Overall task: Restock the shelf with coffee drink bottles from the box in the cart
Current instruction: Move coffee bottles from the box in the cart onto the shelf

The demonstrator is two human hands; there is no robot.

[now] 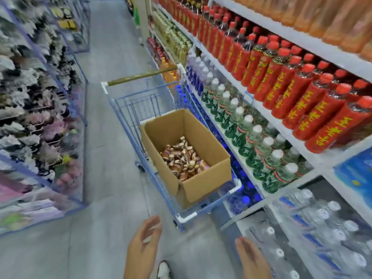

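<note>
**Now: both hands free, just short of the cart**

Near the bottom edge, left hand and right hand, fingers loosely straight, holding nothing, touching nothing. Just beyond them, a blue wire cart on the grey floor, close beside the shelf on the right. Inside the cart, an open cardboard box. Low in the box, coffee drink bottles, jumbled on their sides, brown labels, pale caps. Along the shelf, red bottles above, green bottles beneath, clear water bottles nearest. Far left, blurred racks.
</note>
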